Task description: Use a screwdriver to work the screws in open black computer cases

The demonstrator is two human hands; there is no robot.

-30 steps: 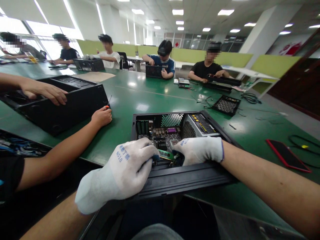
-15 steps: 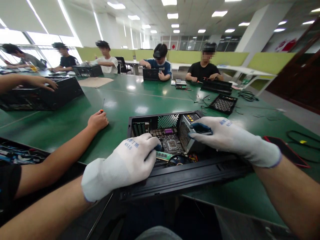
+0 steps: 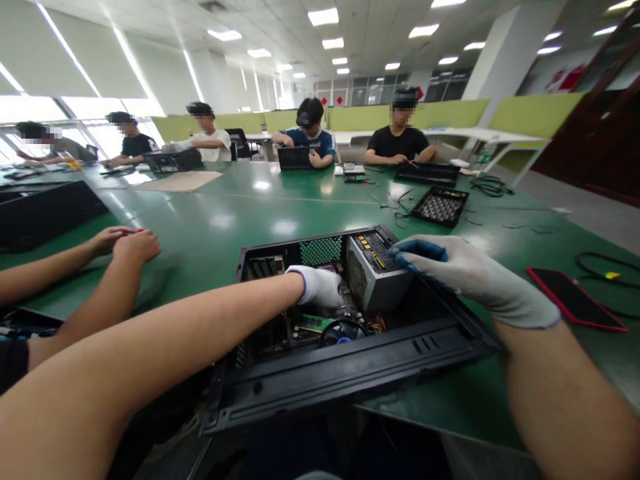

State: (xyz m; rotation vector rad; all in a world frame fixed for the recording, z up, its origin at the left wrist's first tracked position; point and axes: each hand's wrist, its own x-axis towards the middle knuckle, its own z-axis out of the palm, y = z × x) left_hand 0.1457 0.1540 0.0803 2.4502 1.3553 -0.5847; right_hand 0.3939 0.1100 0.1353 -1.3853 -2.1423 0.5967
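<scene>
An open black computer case (image 3: 345,373) lies before me on the green table. My left hand (image 3: 323,287), in a white glove, reaches down inside it over the motherboard, beside the power supply (image 3: 383,283). Its fingers point downward, and I cannot see what they touch. A green memory stick (image 3: 314,323) and a round black fan (image 3: 343,333) show below that wrist. At the power supply's right top edge is my right hand (image 3: 425,257), gloved too, with fingers stretched and apart from the thumb. Whether its fingertips touch the metal is unclear.
To the left, a co-worker's hands (image 3: 133,243) hold something red, near another black case (image 3: 47,213). A black drive-bay frame (image 3: 440,207) and loose cables (image 3: 493,187) lie beyond my case. A red-edged black pad (image 3: 575,297) sits at right. Several people work across the table.
My left hand has moved right and deeper into the case, away from the memory stick. More of the power supply's labelled top shows. The co-worker's hands have come together farther left.
</scene>
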